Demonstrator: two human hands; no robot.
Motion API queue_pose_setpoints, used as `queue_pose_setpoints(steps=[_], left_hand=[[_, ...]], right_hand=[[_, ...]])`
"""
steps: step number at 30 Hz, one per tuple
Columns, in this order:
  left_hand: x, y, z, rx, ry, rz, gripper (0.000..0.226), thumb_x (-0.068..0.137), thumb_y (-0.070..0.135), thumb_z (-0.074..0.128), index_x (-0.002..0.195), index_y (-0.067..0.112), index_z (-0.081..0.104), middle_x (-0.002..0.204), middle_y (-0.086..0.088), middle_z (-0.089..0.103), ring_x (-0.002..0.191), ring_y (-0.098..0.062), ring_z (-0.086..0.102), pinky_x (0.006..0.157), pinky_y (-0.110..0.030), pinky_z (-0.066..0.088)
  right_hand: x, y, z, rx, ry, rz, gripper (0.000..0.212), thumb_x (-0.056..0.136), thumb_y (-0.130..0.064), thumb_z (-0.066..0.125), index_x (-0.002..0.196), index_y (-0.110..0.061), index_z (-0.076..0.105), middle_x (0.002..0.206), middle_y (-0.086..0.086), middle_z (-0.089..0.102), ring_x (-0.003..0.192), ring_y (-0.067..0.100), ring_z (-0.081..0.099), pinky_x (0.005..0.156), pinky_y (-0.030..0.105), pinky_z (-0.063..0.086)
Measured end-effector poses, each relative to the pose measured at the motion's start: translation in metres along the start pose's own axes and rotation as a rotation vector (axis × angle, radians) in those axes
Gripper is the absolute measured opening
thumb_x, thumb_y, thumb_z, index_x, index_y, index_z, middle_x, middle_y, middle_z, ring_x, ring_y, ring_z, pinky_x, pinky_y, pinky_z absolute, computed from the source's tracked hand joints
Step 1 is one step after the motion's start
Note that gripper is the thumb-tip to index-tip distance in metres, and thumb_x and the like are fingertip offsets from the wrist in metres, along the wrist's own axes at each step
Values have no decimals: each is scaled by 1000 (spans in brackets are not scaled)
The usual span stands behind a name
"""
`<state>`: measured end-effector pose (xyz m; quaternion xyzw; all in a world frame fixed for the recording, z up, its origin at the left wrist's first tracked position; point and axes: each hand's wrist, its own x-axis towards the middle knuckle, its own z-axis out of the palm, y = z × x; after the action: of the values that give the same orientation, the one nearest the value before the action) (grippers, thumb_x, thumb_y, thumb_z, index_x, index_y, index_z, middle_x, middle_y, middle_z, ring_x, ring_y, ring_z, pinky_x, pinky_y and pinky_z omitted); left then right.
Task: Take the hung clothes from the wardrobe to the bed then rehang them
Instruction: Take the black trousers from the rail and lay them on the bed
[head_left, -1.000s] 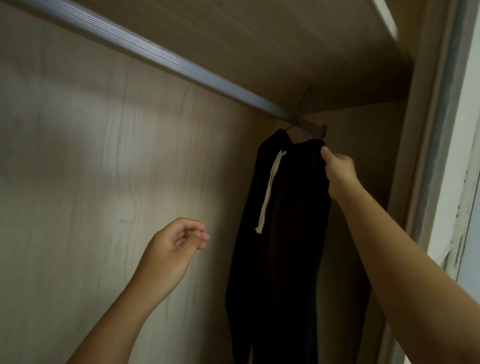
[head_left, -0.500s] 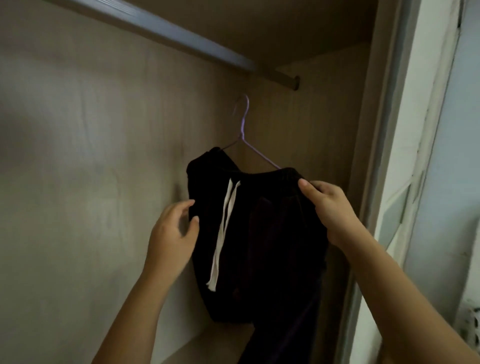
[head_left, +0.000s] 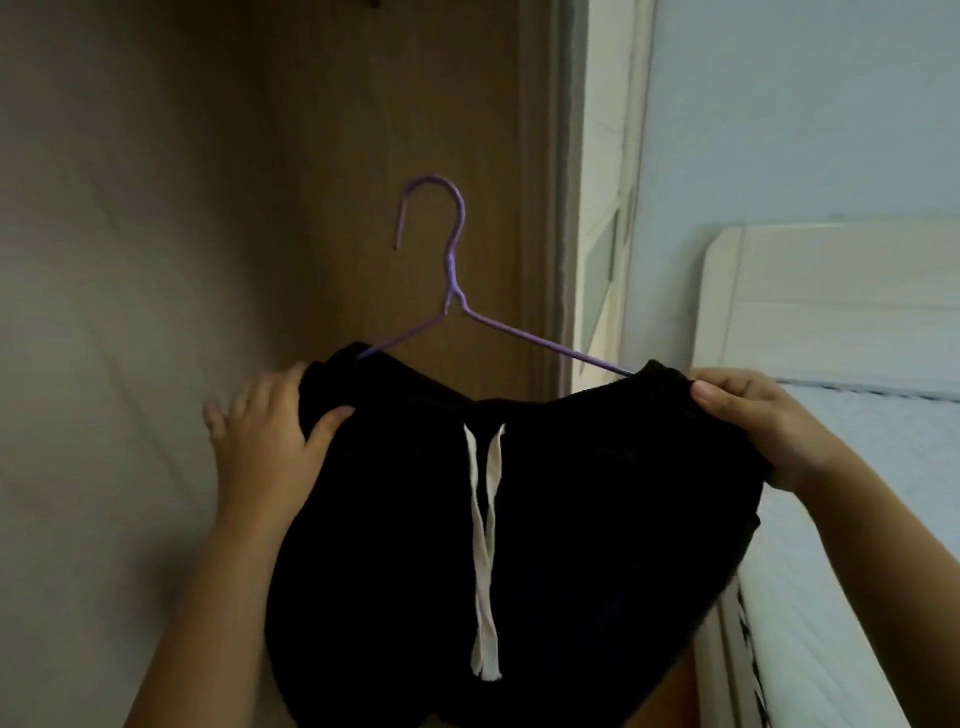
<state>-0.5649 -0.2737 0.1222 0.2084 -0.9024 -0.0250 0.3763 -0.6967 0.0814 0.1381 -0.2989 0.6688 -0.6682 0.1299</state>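
While both hands lift it by the waistband, the black garment (head_left: 545, 519) sags between them on a purple wire hanger (head_left: 453, 270) whose hook rises free above the gap between the hands. The left hand (head_left: 270, 441) grips the waistband's left end, thumb across the front and fingers curled behind. The right hand (head_left: 753, 421) pinches the right end, thumb on top. A white drawstring (head_left: 485, 545) dangles midway between them. Behind the left hand lies the wardrobe (head_left: 130, 260) — beyond the right hand, the bed (head_left: 857, 519) and its pale headboard (head_left: 831, 301).
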Motion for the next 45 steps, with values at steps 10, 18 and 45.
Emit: queue_pose_setpoints(steps=[10,18,45], left_hand=[[-78,108,99,-440,-207,404,37,84,38,44,74,5,58,67,-9,60,62,-30,57,53,-34,42],[-134,212,107,-624,-366,643,37,80,38,49,70,4,60,61,-10,60,56,-29,56,51,-30,38],[-474,266,-176,-618,-579,212,18,77,28,69,75,12,61,64,-1,57,64,-21,53,50,-22,34]], right_hand=[[-162,78,-88,-545,510,340,24,88,-19,58,69,-32,65,62,-1,63,60,10,57,56,16,44],[-321,110,-89,-703,819,610,23,87,-16,59,69,-32,57,65,-7,64,67,1,56,66,13,41],[-704,44,-71,-497,865,560,18,85,-17,62,72,-30,59,72,-5,61,57,-13,55,56,1,42]])
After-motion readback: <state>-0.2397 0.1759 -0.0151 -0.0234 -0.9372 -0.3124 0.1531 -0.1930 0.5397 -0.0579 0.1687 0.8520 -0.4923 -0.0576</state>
